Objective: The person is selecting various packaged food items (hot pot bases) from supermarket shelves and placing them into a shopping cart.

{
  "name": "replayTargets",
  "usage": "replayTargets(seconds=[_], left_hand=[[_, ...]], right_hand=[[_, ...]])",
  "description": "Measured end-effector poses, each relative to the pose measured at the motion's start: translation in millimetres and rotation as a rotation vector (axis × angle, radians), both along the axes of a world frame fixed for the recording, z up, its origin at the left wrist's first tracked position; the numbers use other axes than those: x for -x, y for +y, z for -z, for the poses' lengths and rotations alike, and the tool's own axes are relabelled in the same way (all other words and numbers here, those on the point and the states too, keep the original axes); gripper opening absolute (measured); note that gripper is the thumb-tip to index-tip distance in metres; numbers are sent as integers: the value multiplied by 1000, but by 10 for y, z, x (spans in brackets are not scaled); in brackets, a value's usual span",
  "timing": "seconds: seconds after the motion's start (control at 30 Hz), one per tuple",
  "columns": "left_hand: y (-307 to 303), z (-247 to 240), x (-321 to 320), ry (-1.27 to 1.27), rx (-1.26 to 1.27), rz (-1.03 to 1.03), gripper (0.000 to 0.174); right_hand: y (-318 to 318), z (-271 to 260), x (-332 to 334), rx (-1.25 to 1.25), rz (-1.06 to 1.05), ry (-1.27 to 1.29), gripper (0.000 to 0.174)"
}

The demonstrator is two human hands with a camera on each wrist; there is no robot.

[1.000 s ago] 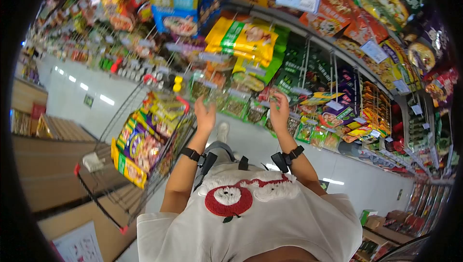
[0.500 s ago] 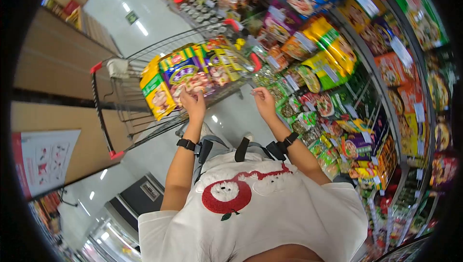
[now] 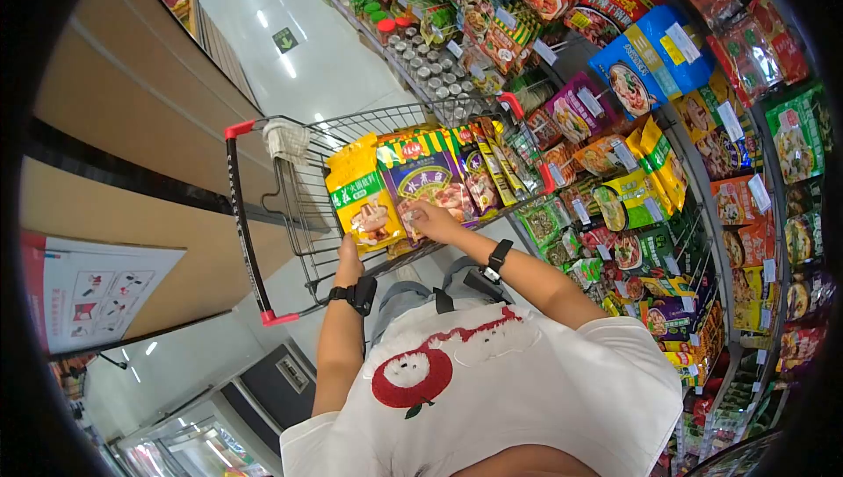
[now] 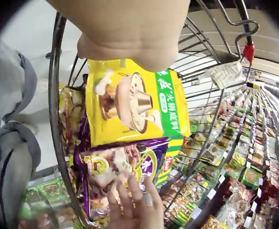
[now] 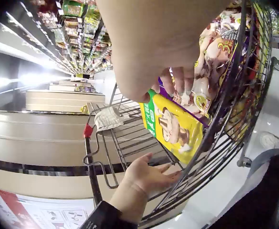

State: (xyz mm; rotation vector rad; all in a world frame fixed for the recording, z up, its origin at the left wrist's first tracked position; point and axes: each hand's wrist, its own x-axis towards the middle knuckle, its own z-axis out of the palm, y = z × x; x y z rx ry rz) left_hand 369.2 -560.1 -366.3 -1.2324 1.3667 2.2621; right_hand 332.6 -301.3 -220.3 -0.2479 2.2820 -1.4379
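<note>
A yellow hotpot-seasoning bag [image 3: 356, 180] stands tilted in a wire shopping cart [image 3: 338, 116]. Beside it is a purple-and-green food bag [image 3: 428, 180]. My right hand [image 3: 436, 223] reaches over the cart's near side. In the left wrist view its fingers [image 4: 125, 196] lie extended against the front of the purple bag. My left hand [image 3: 349, 259] is at the near side of the cart, below the yellow bag's corner. The right wrist view shows this left hand [image 5: 148, 176] with its fingers spread and nothing in them, close to the yellow bag.
More upright packets [image 3: 479, 174] fill the cart toward its front. A pale cloth [image 3: 286, 139] hangs near the cart's handle [image 3: 241, 222]. Shelves hung with bags, including a blue one [image 3: 630, 78], run along the right. A wooden panel with a poster [image 3: 101, 293] is at left.
The view has swung from the shelves toward the cart. My left hand has gone from the shelf to the cart, passing over the bags; my right hand has moved from the shelf onto the purple bag.
</note>
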Motion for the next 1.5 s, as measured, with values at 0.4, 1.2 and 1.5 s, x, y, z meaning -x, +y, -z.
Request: replayTargets(seconds=[0.4, 1.2, 1.5], left_hand=[[-10, -216, -104, -385, 345, 326, 78], [8, 306, 339, -350, 897, 566, 59], [50, -29, 317, -331, 384, 203, 46]], right_hand=[[-378, 171, 594, 54, -91, -226, 51], [-660, 121, 1047, -511, -327, -195, 67], [-943, 209, 1097, -380, -392, -80, 46]])
